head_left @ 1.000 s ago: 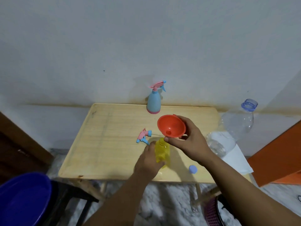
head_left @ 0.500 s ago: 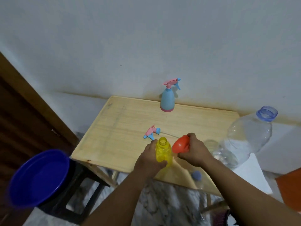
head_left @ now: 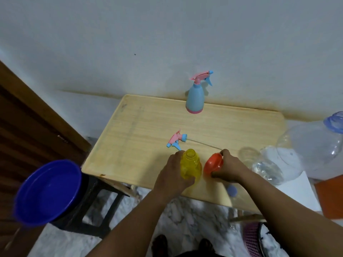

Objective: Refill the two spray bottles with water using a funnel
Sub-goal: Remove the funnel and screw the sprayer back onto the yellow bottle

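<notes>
Two hands: both gripping
Left hand [head_left: 173, 173]: wrapped around yellow bottle [head_left: 191, 166], upright
Right hand [head_left: 229, 168]: clamps orange funnel [head_left: 212, 164], just right
Table [head_left: 141, 130] edge: under both wrists

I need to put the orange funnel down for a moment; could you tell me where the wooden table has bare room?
The wooden table's left half is bare, between its left edge and the loose pink-and-blue spray head. The near-right is crowded: yellow bottle, both hands, small blue cap, clear water bottle.

Yellow translucent bottle [head_left: 191, 165]; orange-red funnel [head_left: 213, 164]. Light-blue spray bottle [head_left: 194, 98], pink base and head. Loose trigger head [head_left: 177, 140] pink and blue. Deep-blue basin [head_left: 47, 191]. Pale wood-grain table [head_left: 141, 130].
</notes>
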